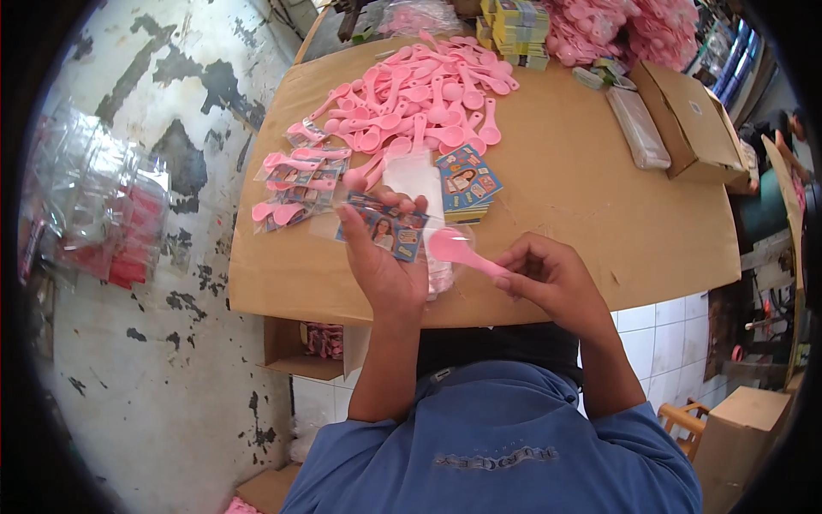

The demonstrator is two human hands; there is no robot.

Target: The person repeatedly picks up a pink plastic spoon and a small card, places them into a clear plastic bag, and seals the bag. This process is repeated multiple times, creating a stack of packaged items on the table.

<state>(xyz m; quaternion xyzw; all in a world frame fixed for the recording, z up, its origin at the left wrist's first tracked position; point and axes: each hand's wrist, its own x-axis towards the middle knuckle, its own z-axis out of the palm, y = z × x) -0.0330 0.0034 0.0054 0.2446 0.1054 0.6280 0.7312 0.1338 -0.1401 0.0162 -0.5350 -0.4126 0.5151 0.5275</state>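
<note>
My left hand (387, 272) is palm up, closed around a blue printed card (398, 240) that appears to sit in a clear plastic bag. Its fingertips curl over the card's far edge. Between the thumb and fingers of my right hand (552, 278) is a pink plastic spoon (458, 248), gripped by its handle. The spoon's bowl points left, close to the card; clear film shows around the bowl, and I cannot tell whether the bowl is inside it. Beneath my left hand lies a stack of clear bags (413, 176). A stack of blue cards (467, 182) lies just beyond the spoon.
A big heap of pink spoons (411, 94) covers the table's far middle. Bagged spoons with cards (300, 180) lie at the left. At the far right are a cardboard box (685, 120) and a clear-wrapped pack (638, 128). Bundled yellow cards (514, 30) stand at the back.
</note>
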